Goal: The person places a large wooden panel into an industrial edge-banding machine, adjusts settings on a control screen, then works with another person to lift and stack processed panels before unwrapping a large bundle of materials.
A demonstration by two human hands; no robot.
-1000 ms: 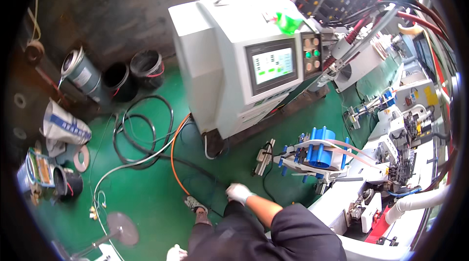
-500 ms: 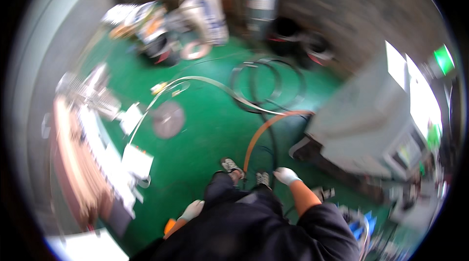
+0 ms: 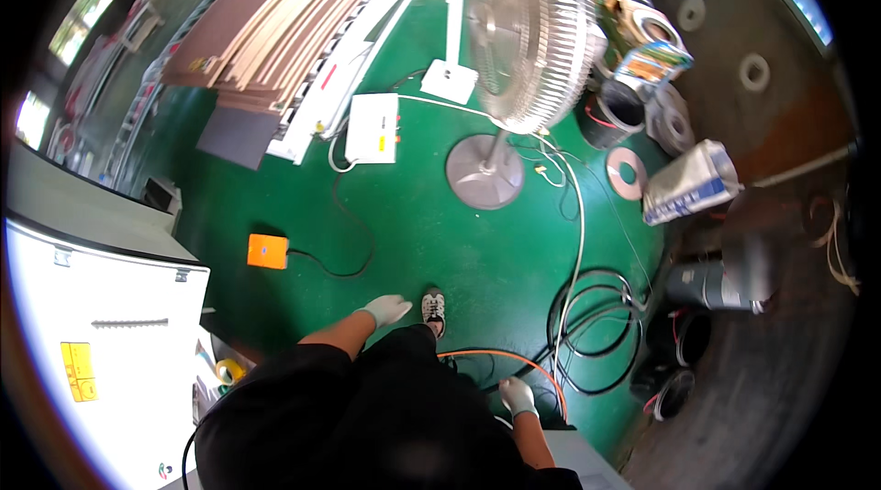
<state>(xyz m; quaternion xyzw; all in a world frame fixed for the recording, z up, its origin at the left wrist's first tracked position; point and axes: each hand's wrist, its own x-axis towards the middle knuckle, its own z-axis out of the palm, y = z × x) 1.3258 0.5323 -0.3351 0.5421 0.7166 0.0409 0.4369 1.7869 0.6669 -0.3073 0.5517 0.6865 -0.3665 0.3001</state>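
My left hand (image 3: pixel 389 309), in a white glove, hangs above the green floor with its fingers stretched out and nothing in them. It is beside my shoe (image 3: pixel 433 306). My right hand (image 3: pixel 518 395), also gloved, is low on the right, near an orange hose (image 3: pixel 496 351) and a dark hose on the floor. Its fingers point away and are mostly hidden, so I cannot make out how they are closed. Left of my left hand lies an orange box like a foot pedal (image 3: pixel 267 251), with a dark cable.
A pedestal fan (image 3: pixel 532 31) stands ahead, its round base (image 3: pixel 485 172) on the floor. Near it is a white box (image 3: pixel 373 129) with cords. Boards (image 3: pixel 284 22) are stacked at far left. Coiled black hose (image 3: pixel 596 329), buckets (image 3: pixel 613 114) and a sack (image 3: pixel 690 183) lie right; a white cabinet door (image 3: pixel 110 343) stands left.
My view has turned left: the fan and boards moved from the left to the front, and the hose coil and buckets now lie on the right. The orange pedal has come fully into view.
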